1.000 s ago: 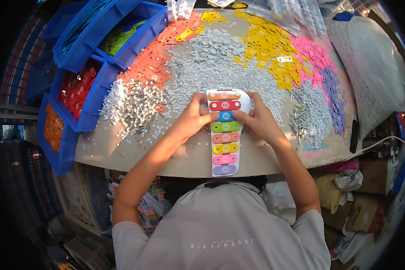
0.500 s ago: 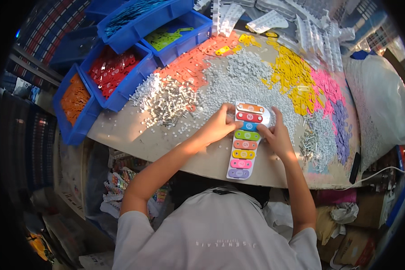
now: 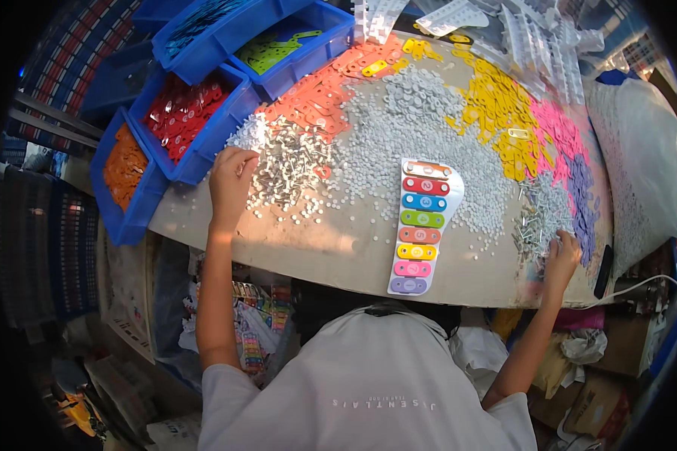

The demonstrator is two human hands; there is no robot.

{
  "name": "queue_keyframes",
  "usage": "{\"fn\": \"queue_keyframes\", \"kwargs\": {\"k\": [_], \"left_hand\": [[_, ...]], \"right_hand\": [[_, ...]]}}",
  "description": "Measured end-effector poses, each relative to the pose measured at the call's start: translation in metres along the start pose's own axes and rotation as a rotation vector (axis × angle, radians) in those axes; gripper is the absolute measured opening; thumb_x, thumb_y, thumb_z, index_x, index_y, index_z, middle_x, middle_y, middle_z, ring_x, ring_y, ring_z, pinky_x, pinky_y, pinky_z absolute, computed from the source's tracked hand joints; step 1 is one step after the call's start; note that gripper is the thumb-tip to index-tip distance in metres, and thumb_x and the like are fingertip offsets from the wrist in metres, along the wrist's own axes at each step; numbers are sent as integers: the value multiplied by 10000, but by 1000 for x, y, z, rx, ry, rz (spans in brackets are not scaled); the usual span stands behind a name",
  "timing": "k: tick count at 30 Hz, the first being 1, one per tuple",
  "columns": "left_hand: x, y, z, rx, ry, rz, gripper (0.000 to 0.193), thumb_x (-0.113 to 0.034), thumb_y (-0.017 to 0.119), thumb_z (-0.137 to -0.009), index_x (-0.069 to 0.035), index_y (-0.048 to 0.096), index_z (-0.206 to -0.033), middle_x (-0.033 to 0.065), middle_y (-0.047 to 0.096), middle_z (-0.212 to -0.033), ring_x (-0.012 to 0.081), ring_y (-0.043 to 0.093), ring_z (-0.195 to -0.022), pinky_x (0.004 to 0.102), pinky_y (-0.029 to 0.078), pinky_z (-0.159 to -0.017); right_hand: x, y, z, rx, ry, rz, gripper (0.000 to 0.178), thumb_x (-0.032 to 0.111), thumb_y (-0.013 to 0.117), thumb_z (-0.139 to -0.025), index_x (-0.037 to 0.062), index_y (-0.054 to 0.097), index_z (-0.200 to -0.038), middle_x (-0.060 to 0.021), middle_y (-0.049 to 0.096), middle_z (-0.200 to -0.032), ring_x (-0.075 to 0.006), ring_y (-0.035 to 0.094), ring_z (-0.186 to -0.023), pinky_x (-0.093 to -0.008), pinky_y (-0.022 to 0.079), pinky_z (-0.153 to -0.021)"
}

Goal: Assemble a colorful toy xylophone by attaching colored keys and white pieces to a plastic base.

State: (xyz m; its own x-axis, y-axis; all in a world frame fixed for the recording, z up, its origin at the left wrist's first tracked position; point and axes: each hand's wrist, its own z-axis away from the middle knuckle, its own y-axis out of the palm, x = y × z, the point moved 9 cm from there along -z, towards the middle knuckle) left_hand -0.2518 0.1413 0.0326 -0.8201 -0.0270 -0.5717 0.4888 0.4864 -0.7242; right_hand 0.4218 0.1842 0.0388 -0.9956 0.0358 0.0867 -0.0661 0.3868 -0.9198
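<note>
A toy xylophone [image 3: 421, 235] lies by itself on the table in front of me, a white base carrying a column of coloured key plates with small round studs. My left hand [image 3: 232, 184] is at the left edge of a heap of pale, short-stemmed pins [image 3: 289, 161], beside small white pieces [image 3: 248, 134]. Its fingers are curled together, and what they hold, if anything, is hidden. Over on the right, my right hand [image 3: 563, 259] touches the near edge of a heap of silvery metal pins [image 3: 534, 225]. Its fingertips are drawn together; anything between them is too small to make out.
Blue bins [image 3: 195, 169] of red, orange, green and blue plates stand at the left. Loose grey caps [image 3: 421, 113] cover the middle, with yellow [image 3: 496, 105], pink [image 3: 560, 135] and purple plates [image 3: 579, 195] rightward. White bases [image 3: 534, 52] are stacked behind; a bulging bag [image 3: 639, 165] sits right.
Both hands have left the xylophone, which now lies alone. My left hand has gone left to the pale pins, my right hand right to the metal pins. The view has shifted slightly.
</note>
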Motion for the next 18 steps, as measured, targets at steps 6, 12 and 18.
{"fn": "queue_keyframes", "kwargs": {"k": [6,12,18], "left_hand": [[-2,10,4,72,27,-90,59,-68,678,-877,-23,701,-907,88,659,-882,283,609,-845,372,484,-774],[-12,-4,5,-33,-52,-103,114,-116,610,-974,-5,626,-995,85,673,-859,223,625,-790,345,483,-716],[-79,12,34,74,-276,600,130,-114,582,-1011,-12,661,-1025,43,713,-853,71,615,-775,250,470,-721]], "right_hand": [[9,1,-3,-1,-9,-55,68,58,647,-892,23,646,-951,-154,638,-926,-364,584,-887,-464,458,-815],[-1,2,-4,-23,-10,-137,54,28,641,-885,8,634,-935,-154,637,-906,-348,592,-859,-440,466,-789],[-15,8,-7,61,57,-296,96,-46,645,-848,-12,620,-935,-157,637,-880,-331,603,-842,-418,472,-757]]}}
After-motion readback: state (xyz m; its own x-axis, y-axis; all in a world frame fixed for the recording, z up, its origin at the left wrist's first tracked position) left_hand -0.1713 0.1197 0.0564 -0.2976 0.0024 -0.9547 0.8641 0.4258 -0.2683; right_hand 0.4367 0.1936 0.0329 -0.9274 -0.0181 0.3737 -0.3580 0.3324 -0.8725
